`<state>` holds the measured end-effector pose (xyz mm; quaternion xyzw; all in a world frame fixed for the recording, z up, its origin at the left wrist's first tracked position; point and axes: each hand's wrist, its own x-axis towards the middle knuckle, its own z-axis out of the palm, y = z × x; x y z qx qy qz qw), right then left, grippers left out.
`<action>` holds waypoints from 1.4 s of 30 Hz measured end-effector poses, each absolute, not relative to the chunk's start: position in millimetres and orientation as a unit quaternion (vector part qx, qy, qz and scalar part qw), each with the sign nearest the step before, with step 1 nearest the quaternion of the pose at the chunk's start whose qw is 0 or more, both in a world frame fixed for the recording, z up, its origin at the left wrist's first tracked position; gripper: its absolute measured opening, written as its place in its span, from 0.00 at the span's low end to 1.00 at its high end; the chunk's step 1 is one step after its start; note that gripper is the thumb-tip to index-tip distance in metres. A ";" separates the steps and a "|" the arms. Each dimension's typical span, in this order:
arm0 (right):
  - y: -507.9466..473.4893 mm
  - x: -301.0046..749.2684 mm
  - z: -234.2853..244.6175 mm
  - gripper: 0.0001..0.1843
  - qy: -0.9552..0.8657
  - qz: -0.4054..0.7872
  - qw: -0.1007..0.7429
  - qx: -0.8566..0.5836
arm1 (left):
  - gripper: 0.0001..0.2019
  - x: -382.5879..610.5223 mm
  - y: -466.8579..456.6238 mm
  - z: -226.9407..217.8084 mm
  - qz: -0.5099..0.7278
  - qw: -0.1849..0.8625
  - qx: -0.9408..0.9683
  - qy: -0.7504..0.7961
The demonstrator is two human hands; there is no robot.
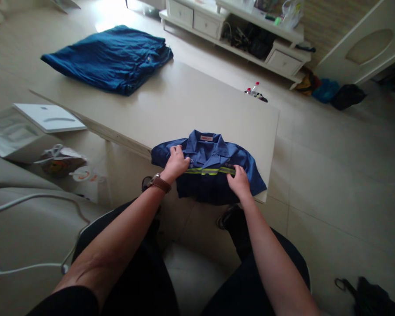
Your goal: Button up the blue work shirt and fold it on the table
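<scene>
A folded blue work shirt (213, 153) with a yellow-green reflective stripe lies collar-up at the near corner of a pale low table (184, 101), its lower edge hanging over the table's front. My left hand (177, 162), with a brown watch on the wrist, grips the shirt's left side near the stripe. My right hand (238, 180) presses on the right side, fingers curled over the fabric at the stripe.
A pile of darker blue clothes (112, 57) lies at the table's far left. A white box (49, 116) and packaging sit on the floor to the left. A white cable (36, 199) crosses the sofa. A white TV cabinet (237, 30) stands behind.
</scene>
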<state>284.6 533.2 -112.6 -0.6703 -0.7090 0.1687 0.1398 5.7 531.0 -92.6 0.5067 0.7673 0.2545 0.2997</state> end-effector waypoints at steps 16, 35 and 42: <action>538.3 355.4 -105.4 0.35 -0.607 0.138 0.035 -0.782 | 0.24 -10.0 532.3 -106.6 0.076 0.275 0.543 0.789; 528.1 394.5 -70.2 0.16 -0.651 0.336 0.212 -0.647 | 0.10 -38.0 511.8 -79.4 0.181 0.247 0.633 0.711; 472.5 406.9 40.0 0.25 -0.672 0.419 0.283 -0.541 | 0.13 -54.6 452.1 26.1 0.285 0.265 0.671 0.631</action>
